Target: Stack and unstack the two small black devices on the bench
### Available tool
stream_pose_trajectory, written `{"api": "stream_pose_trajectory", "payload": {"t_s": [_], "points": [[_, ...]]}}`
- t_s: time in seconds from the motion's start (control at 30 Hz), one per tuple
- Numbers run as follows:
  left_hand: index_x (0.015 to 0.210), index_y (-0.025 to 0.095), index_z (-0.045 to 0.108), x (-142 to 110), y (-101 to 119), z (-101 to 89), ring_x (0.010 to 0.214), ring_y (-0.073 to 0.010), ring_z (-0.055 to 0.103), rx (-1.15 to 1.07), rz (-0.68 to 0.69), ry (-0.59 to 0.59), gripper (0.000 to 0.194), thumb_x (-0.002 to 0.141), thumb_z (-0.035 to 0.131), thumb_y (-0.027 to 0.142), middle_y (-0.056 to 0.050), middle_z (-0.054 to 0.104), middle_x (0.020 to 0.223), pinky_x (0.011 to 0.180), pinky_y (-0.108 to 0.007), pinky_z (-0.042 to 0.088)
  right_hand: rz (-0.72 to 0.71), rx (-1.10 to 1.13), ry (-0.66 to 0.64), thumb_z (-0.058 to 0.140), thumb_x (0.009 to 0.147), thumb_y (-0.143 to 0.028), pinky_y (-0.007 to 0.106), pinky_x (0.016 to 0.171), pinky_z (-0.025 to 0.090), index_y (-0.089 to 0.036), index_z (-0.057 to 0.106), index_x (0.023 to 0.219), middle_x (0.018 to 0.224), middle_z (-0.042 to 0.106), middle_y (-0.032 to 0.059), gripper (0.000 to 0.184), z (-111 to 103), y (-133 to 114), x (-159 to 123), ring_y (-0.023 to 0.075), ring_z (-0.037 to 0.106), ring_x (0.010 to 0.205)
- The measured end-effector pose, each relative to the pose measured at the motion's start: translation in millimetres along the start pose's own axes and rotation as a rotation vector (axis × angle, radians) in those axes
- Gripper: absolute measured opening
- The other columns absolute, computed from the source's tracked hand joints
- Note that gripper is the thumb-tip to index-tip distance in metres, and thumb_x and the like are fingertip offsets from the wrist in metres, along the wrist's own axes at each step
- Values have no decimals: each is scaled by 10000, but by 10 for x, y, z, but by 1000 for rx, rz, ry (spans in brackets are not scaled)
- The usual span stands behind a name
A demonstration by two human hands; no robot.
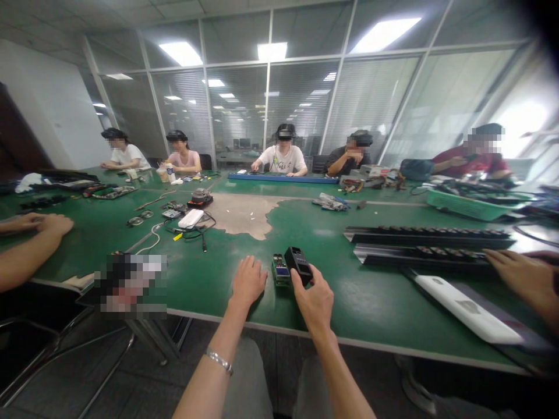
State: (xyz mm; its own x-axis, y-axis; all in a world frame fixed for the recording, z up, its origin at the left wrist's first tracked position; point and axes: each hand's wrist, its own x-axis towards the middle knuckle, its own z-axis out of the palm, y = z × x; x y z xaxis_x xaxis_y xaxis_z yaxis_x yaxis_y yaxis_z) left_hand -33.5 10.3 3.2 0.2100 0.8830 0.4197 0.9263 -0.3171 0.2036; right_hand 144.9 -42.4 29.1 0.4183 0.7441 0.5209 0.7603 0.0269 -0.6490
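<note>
My right hand (315,295) grips a black rectangular plastic housing (299,262) with cutouts in its upper face, the thumb along its near left side. Just left of the housing, a green circuit board (280,272) with a small bluish screen lies on the table. My left hand (250,280) rests palm down on the green tabletop, left of the board and apart from it. Its fingers lie on the surface and hold nothing that I can see. A metal bracelet (219,361) circles my left wrist.
A white charger-like box (191,219) with cables lies ahead left. Black strips (406,254) and a long white device (467,308) lie right, near another person's hand (519,276). Another person's forearms (37,244) rest at left. Several people sit opposite. A green basket (476,205) stands far right.
</note>
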Motion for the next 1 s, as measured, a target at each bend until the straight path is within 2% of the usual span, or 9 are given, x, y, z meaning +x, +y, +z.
{"api": "stream_pose_trajectory", "payload": {"t_s": [0.13,0.23,0.33,0.47,0.7,0.77,0.87,1.0], "points": [[1205,164,570,-5,-1,-3,1341,-285,423,-2,-2,10,359,964,434,391,-160,527,1376,1138,-467,283,-26,-29,-16,511,861,-575,352,845,440,-122,552,1291,1078,679,161,626,-20,-241,60,272,624,953],[1205,169,570,-7,-1,-7,1339,-284,426,-7,-2,12,354,963,434,388,-159,528,1374,1132,-470,291,6,-98,-90,500,871,-574,341,819,443,-124,542,1298,1028,691,161,622,-20,-387,80,272,646,934],[1206,180,572,-8,4,-16,1345,-282,420,-16,-11,13,345,962,433,380,-154,523,1383,1131,-477,291,33,-180,-183,482,886,-565,330,771,441,-147,545,1286,969,701,147,582,1,-482,54,268,665,887],[1202,175,577,-6,14,-34,1339,-284,429,-15,-12,10,347,962,428,376,-160,531,1376,1127,-479,302,5,-250,-205,468,902,-536,325,764,438,-127,471,1353,986,697,151,609,62,-548,-2,269,668,907],[1201,168,582,1,10,-35,1337,-284,434,11,-16,9,359,961,425,385,-150,540,1371,1132,-461,304,-30,-250,-221,464,910,-490,350,793,450,-127,417,1396,1027,687,149,609,196,-446,-129,278,651,951],[1214,169,576,1,8,-35,1340,-286,431,12,-15,5,359,957,432,376,-150,537,1376,1132,-466,302,-74,-190,-190,482,896,-493,375,858,450,-104,417,1398,1141,654,179,639,253,-371,-164,295,614,1049],[1229,160,570,3,4,-37,1343,-290,426,9,-14,-10,361,951,440,348,-161,527,1387,1133,-470,296,-189,-57,-106,508,868,-527,424,997,404,-68,378,1424,1368,515,215,733,350,-273,-184,320,491,1241],[1268,164,549,11,5,-26,1353,-284,415,7,-6,-22,377,946,447,331,-158,521,1397,1133,-468,292,-268,26,-79,507,867,-537,466,1071,350,-56,311,1458,1446,429,221,787,442,-186,-171,319,402,1327]]}}
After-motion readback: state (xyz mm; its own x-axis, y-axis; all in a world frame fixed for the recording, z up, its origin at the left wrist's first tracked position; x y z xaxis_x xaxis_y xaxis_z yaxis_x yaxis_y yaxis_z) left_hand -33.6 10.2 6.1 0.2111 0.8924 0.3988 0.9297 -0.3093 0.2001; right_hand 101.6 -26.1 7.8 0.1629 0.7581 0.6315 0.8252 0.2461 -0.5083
